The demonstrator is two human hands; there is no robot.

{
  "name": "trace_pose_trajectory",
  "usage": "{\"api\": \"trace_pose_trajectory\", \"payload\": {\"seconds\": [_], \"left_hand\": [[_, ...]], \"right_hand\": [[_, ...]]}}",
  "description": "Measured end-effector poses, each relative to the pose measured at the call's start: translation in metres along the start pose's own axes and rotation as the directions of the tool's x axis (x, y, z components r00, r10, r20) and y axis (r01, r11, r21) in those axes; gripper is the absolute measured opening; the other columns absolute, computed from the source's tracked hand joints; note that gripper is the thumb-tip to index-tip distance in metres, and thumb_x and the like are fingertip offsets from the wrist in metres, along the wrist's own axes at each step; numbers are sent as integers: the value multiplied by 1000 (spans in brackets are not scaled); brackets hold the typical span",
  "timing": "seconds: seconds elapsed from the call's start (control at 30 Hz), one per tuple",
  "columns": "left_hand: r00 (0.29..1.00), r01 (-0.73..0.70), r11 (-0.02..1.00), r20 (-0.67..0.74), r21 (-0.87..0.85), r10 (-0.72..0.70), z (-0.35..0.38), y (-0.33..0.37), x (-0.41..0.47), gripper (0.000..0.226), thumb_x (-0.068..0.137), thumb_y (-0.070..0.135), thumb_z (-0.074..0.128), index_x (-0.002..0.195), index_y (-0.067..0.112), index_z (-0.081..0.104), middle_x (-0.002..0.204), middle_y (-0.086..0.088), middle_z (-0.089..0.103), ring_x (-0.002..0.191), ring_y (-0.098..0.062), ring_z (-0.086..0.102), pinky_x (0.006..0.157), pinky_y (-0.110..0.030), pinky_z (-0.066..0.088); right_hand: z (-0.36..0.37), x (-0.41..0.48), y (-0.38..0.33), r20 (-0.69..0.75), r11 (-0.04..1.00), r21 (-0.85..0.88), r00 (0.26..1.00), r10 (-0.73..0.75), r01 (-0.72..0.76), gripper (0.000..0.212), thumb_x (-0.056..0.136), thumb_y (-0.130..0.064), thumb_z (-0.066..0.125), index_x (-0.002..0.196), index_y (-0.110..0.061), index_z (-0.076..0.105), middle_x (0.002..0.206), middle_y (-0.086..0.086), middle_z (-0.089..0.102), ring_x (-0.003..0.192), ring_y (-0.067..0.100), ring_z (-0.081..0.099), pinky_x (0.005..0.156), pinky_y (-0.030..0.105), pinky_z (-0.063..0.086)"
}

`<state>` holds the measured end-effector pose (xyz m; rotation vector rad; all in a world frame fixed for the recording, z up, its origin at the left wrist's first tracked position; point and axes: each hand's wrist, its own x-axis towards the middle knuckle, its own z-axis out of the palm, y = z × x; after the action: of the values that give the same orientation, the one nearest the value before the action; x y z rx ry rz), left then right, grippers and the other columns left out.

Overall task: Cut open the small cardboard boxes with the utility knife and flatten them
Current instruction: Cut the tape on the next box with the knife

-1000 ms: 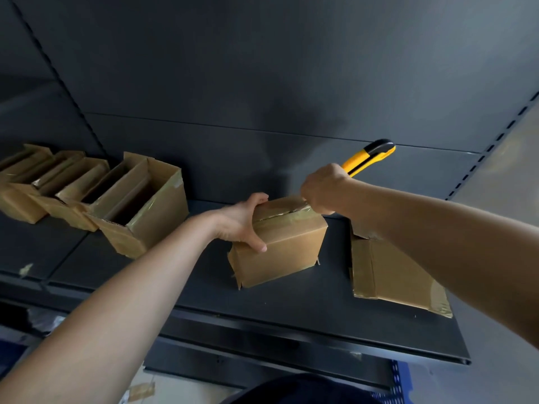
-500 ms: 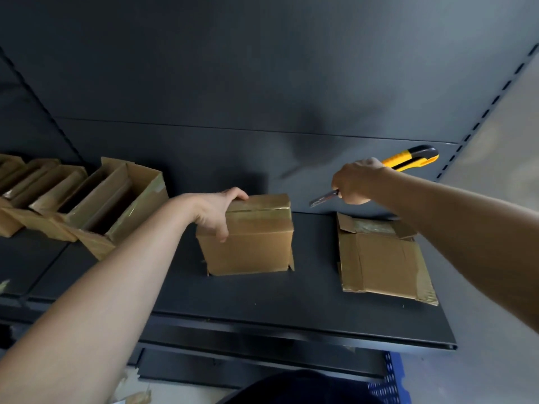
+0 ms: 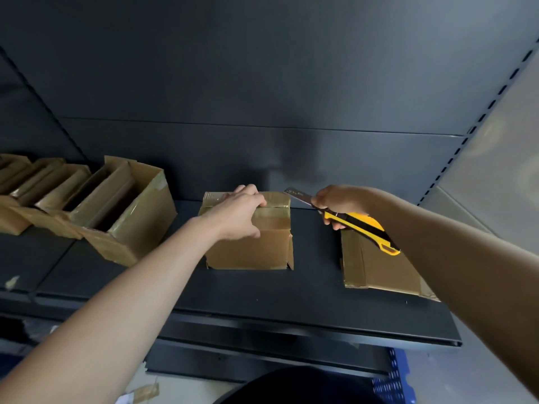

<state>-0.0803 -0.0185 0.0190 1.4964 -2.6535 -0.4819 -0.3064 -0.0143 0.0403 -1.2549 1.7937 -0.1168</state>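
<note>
The small cardboard box [image 3: 250, 246] under work stood upright near the middle of the dark shelf [image 3: 262, 295], its top flaps closed under glossy tape. The left hand [image 3: 236, 217] gripped it from above, fingers curled over the top edge and thumb against the front face. The right hand [image 3: 341, 199] was closed round the yellow-and-black utility knife [image 3: 358, 225], blade extended, its tip just beside the box's upper right corner; whether it touched the tape could not be determined. To the right, partly under the right forearm, one flattened box [image 3: 376, 266] lay on the shelf. At the left a row of opened boxes [image 3: 128, 214] stood on their sides, not flattened. Assessment: task partly done. One box appeared finished, the held box awaited its cut, and the opened row was yet to be collapsed.
</note>
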Motion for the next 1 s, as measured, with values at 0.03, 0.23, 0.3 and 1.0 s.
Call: {"api": "trace_pose_trajectory", "payload": {"seconds": [0.03,0.23,0.3,1.0], "left_hand": [[1000,-5,1000,-10,15,5,0,2,-1,63,74,29,77,129,20,48,119,7,40,113,-14,39,93,-29,36],[998,-6,995,-61,98,12,1,11,-2,54,76,36,74,120,17,50,112,4,45,111,-15,41,93,-32,38],[998,6,995,-63,96,0,2,10,-2,55,77,37,73,122,16,50,113,4,46,112,-15,40,95,-34,39],[988,129,992,88,5,-129,-7,16,17,46,69,41,74,99,22,45,104,6,42,102,-15,38,79,-34,40]], "right_hand": [[3,-1,1,9,1000,22,1000,-4,4,31,103,-28,35,98,-2,51,83,17,56,55,22,51,54,28,46],[18,0,3,25,995,104,1000,6,-9,34,103,-33,35,93,-3,49,76,15,56,54,22,51,53,27,45],[20,6,3,-10,989,140,999,-43,44,32,103,-31,34,101,-3,49,75,14,57,51,21,52,49,26,45],[37,28,-3,-13,969,97,973,-229,229,25,103,-35,32,119,-22,46,67,8,54,50,16,50,47,25,47]]}}
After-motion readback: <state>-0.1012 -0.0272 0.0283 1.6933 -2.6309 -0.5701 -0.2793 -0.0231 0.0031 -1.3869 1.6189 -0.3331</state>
